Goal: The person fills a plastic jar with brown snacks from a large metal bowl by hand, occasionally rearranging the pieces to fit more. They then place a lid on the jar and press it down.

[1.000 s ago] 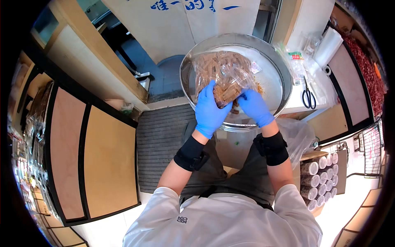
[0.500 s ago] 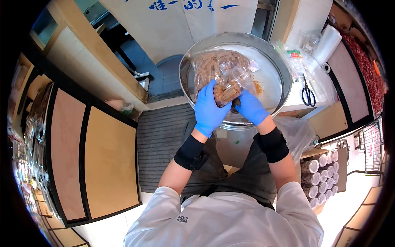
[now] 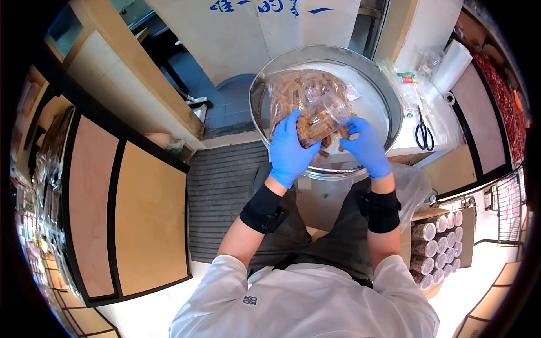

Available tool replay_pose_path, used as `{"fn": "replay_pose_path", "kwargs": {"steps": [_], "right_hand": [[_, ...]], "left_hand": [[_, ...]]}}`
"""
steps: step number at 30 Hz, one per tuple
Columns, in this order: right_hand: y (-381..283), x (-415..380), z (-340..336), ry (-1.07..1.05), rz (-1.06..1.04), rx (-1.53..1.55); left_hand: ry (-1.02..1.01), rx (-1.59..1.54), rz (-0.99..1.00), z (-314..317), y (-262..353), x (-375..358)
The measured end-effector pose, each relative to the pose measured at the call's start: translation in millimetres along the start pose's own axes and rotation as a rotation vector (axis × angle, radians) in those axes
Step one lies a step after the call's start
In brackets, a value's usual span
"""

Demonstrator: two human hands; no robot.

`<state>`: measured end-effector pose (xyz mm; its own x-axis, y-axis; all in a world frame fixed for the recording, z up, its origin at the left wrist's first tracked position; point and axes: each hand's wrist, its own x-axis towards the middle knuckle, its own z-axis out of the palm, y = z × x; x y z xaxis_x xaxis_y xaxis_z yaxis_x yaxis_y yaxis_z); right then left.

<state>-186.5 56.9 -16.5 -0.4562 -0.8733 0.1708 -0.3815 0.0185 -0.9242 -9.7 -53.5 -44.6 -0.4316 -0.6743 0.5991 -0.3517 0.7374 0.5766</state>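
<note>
My left hand (image 3: 290, 149) is wrapped round a clear plastic jar (image 3: 322, 125) that lies tilted over the round metal pan and holds brown stick-like pieces. My right hand (image 3: 365, 145) is beside the jar on its right, its fingers curled, with a small brown piece (image 3: 343, 133) at the fingertips. Behind the jar, a clear bag (image 3: 287, 90) full of brown sticks rests in the pan (image 3: 393, 104). A few loose brown pieces (image 3: 324, 151) show below the jar, between my hands. Both hands wear blue gloves.
Black scissors (image 3: 424, 135), plastic packaging (image 3: 407, 84) and a white roll (image 3: 452, 66) are on the surface at the right. A box of lidded jars (image 3: 441, 246) stands at lower right. Cabinets (image 3: 149, 219) line the left, beside a grey ribbed mat (image 3: 225, 197).
My right hand has moved right, away from the jar's lower side, and its fingers now show. Loose brown pieces have come into view below the jar. My left hand still holds the jar.
</note>
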Motion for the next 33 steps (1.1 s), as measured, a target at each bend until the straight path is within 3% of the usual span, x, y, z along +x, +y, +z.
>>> {"fn": "replay_pose_path", "kwargs": {"steps": [4,10,12,15,19,21,24,27,33], "right_hand": [[-23.5,-11.4,-36.3,0.087,-0.165,-0.173],[-58.5,-17.8,-50.3,0.155,-0.089,0.161],[-60.3,-14.1,-48.7,-0.102,-0.033,0.22],[-58.0,-7.1,-53.6,-0.229,-0.025,0.012],[-67.9,-7.4,-67.2,-0.358,0.012,0.008],[-78.2,-3.9,-73.4,-0.521,0.178,0.045],[-69.8,12.7,-82.9,-0.577,0.051,-0.084],[-64.1,23.6,-85.5,-0.616,0.084,0.059],[-62.8,33.9,-65.7,-0.648,0.109,0.0]], "left_hand": [[0.005,-0.044,-0.005,0.5,0.2,-0.6],[-0.003,-0.043,0.006,-1.3,2.5,0.1],[-0.027,-0.025,0.043,-2.5,1.4,1.4],[-0.065,-0.013,0.106,-2.4,-2.6,4.2],[-0.153,-0.074,0.122,-8.1,-0.2,6.8],[-0.169,-0.094,0.138,-9.8,0.2,7.2],[-0.195,-0.114,0.165,-10.6,0.6,8.1],[-0.215,-0.117,0.171,-11.6,1.1,9.1],[-0.229,-0.088,0.16,-10.7,1.0,8.6]]}}
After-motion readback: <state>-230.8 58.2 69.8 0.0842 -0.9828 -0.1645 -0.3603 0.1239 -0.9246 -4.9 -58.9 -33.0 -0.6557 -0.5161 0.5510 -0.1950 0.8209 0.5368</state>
